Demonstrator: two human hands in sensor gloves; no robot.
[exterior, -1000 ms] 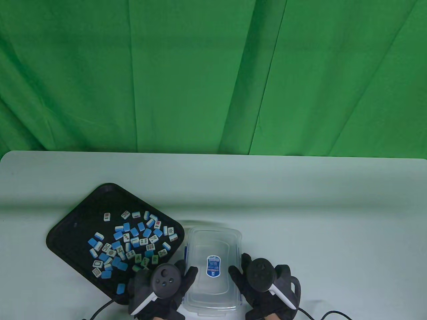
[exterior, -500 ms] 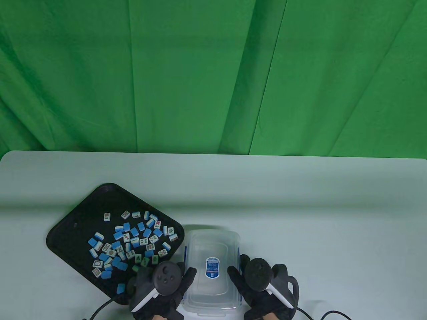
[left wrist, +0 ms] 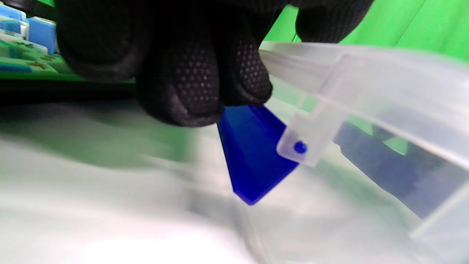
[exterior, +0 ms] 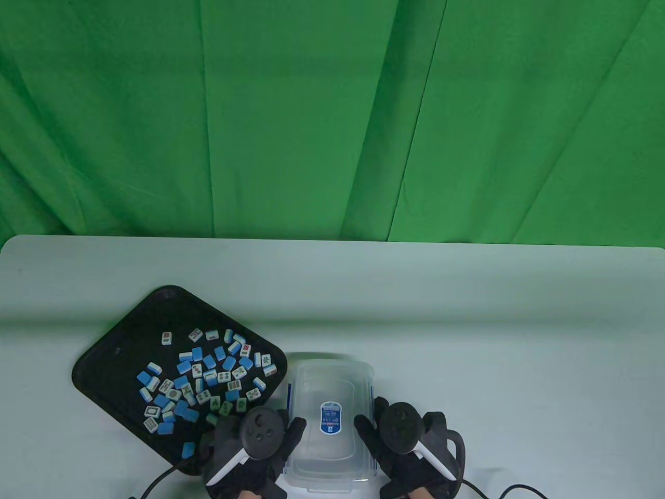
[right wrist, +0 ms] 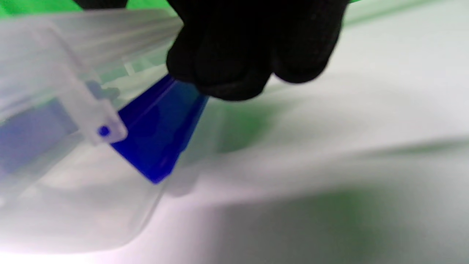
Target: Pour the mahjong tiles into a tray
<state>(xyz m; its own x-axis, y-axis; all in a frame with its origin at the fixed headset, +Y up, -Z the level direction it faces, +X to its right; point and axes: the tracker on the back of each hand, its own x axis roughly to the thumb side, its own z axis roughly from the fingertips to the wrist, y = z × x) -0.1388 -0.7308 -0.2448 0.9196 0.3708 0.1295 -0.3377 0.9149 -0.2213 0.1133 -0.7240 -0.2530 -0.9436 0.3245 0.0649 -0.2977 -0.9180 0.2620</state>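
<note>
Mahjong tiles (exterior: 208, 374) lie in the black tray (exterior: 111, 358); both hands grip the emptied, inverted clear container (exterior: 330, 423) by its sides, left hand (exterior: 249, 447) and right hand (exterior: 410, 442), to set it down.

green backdrop (exterior: 332, 119) behind white table (exterior: 467, 312)

Bright even light; blurred wrist views

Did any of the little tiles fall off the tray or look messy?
None fell: the mahjong tiles all lie inside the black tray, scattered loosely. The clear box sits level between both hands. Nothing stands out.
</note>
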